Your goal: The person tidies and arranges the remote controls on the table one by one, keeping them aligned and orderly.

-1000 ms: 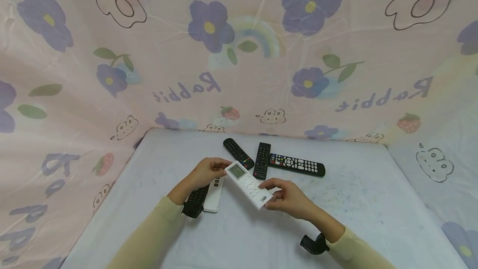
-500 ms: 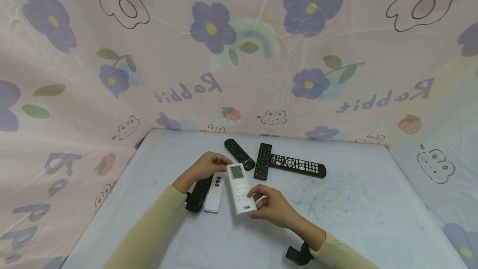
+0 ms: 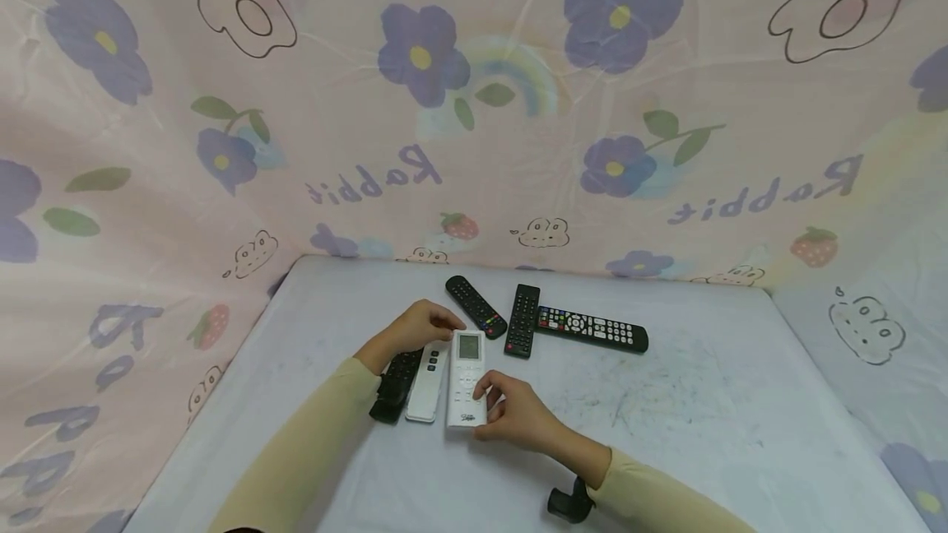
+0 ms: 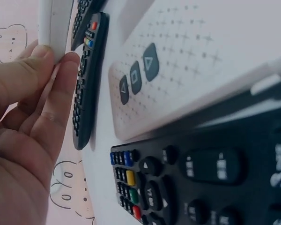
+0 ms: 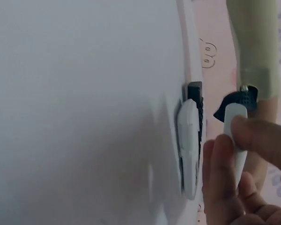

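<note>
Both hands hold a white air-conditioner remote (image 3: 467,364) with a small grey screen, which stands nearly upright in the head view, screen end away from the person. My left hand (image 3: 416,327) pinches its far left corner between thumb and fingers, as the left wrist view also shows. Thumb and fingers of my right hand (image 3: 517,411) grip the lower right edge. In the right wrist view the white remote (image 5: 235,112) is raised above the table. Just left of it lie a slim white remote (image 3: 425,389) with three dark buttons and a black remote (image 3: 400,378), side by side.
Further back on the white table (image 3: 704,401) lie three more black remotes: a slanted one (image 3: 476,306), an upright one (image 3: 522,319) and one lying crosswise (image 3: 592,329). A patterned pink cloth (image 3: 504,179) hangs behind and at the sides.
The white air-conditioner remote has turned from a slant to nearly upright and moved left, beside the slim white remote. My right hand went left and slightly down with it; my left hand barely moved.
</note>
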`<act>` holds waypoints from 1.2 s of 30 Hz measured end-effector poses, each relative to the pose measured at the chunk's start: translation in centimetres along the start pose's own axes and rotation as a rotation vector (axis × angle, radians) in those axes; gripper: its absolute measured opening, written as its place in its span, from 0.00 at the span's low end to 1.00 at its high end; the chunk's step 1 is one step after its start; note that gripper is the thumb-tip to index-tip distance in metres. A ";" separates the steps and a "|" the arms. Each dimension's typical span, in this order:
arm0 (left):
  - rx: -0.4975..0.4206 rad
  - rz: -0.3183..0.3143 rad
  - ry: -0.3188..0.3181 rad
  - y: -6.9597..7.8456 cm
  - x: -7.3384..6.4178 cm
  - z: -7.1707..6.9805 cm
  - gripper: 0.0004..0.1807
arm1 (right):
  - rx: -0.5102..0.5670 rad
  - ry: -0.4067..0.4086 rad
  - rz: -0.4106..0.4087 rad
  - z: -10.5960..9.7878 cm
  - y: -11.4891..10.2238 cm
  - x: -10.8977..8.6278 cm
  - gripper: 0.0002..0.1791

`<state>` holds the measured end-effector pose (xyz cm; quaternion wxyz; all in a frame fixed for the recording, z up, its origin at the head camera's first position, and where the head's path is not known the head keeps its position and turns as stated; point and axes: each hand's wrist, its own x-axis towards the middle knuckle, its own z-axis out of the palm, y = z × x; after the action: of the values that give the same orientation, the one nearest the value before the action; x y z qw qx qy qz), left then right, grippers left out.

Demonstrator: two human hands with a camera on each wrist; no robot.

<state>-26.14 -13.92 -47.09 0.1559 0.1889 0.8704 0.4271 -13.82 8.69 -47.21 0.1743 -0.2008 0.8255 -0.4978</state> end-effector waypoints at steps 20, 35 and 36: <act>0.074 -0.071 -0.034 -0.8 1.1 0.8 0.11 | -0.124 0.015 -0.021 1.1 0.0 0.8 0.24; 0.091 -0.078 -0.039 -1.3 1.4 1.3 0.11 | -0.127 0.005 0.034 1.4 1.0 1.6 0.24; 0.092 -0.079 -0.038 -1.3 1.4 1.4 0.11 | -0.129 0.003 0.036 1.4 1.0 1.6 0.24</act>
<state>-27.04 -13.06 -49.07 0.1804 0.1694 0.8928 0.3765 -14.72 7.24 -48.82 0.1689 -0.1959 0.8595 -0.4408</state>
